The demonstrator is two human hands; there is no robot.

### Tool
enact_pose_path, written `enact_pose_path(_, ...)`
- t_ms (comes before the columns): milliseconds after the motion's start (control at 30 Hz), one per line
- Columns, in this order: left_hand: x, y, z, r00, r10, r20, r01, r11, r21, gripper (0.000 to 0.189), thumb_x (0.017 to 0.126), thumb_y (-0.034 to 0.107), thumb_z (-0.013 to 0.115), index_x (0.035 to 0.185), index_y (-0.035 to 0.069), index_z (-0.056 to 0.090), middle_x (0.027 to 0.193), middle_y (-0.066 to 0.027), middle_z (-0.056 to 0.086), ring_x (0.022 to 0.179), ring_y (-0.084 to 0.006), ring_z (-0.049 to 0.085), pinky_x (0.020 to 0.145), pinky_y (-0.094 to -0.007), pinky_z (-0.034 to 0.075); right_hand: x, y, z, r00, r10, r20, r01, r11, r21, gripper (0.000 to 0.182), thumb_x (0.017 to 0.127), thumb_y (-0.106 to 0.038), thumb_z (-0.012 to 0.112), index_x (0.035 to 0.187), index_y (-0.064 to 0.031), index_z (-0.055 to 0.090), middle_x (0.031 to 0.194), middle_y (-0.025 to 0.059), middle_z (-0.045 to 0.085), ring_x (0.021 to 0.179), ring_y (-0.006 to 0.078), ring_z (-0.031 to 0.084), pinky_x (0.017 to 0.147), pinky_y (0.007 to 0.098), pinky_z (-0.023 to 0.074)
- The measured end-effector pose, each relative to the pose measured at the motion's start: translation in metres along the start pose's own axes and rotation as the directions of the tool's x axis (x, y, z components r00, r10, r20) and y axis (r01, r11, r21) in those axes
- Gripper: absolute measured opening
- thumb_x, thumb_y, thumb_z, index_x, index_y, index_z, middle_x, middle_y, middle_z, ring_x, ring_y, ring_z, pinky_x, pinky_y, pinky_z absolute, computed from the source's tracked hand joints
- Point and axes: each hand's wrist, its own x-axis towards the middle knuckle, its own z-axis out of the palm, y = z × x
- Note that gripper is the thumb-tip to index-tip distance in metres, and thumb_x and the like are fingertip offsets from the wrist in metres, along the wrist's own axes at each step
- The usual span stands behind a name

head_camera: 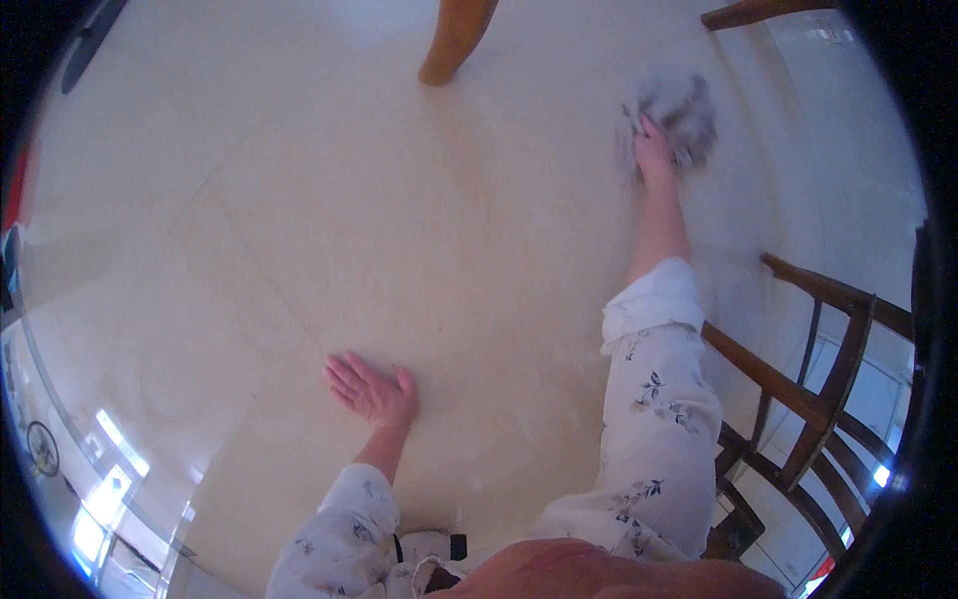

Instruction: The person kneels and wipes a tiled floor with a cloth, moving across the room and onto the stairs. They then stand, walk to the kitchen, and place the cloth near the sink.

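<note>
My right hand [656, 150] reaches out at the upper right and presses on a grey and white cloth [692, 116] that lies bunched on the pale, glossy floor [449, 247]. Both the cloth and the fingers on it are blurred, and part of the hand blends into the cloth. Lower down, left of the middle, my left hand [374, 393] rests palm down on the floor with its fingers spread and nothing in it. Both forearms come out of rolled white sleeves with a floral print.
A wooden chair [804, 397] with slats stands at the right, near my right sleeve. One curved wooden furniture leg [456, 37] stands on the floor at the top middle, another [756, 11] at the top right. A dark curved object [90, 45] shows at the upper left.
</note>
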Motion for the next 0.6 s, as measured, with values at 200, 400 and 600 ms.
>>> enact_pose_path(200,0.005,-0.007,-0.003,0.999,0.015,0.033,-0.015,1.000,0.010,0.087,0.072,0.034,0.054,0.137,-0.002,0.009,0.144,-0.0245,0.003,0.133,-0.0403,0.001,0.106,-0.0517,0.002,-0.066,-0.078,0.026,0.925,-0.369,-0.093,0.372,0.928,0.017,0.029,0.081,-0.017,0.047,0.104,-0.0237,0.063,0.128,0.0119,0.046,0.122,0.0373,0.033,0.103,0.0464,0.0254)
enact_pose_path(400,0.015,-0.013,-0.002,0.995,-0.033,0.099,0.031,0.999,0.014,0.089,0.073,0.040,0.054,0.138,-0.001,0.009,0.144,-0.0240,0.003,0.134,-0.0392,-0.002,0.106,-0.0507,0.001,-0.327,-0.139,0.030,0.892,-0.432,-0.131,0.450,0.876,0.172,0.035,0.074,-0.031,0.061,0.108,-0.0226,0.061,0.124,0.0122,0.047,0.118,0.0347,0.035,0.089,0.0567,0.0286)
enact_pose_path(600,0.012,-0.013,-0.005,0.960,-0.131,0.248,0.113,0.990,0.086,0.085,0.077,0.051,0.045,0.140,0.005,0.011,0.145,-0.0214,0.003,0.134,-0.0372,-0.003,0.106,-0.0492,-0.003,-0.464,-0.105,-0.003,0.889,-0.458,0.020,0.361,0.726,0.585,0.039,0.073,-0.023,0.059,0.110,-0.0113,0.057,0.128,0.0150,0.043,0.123,0.0364,0.032,0.097,0.0466,0.0257)
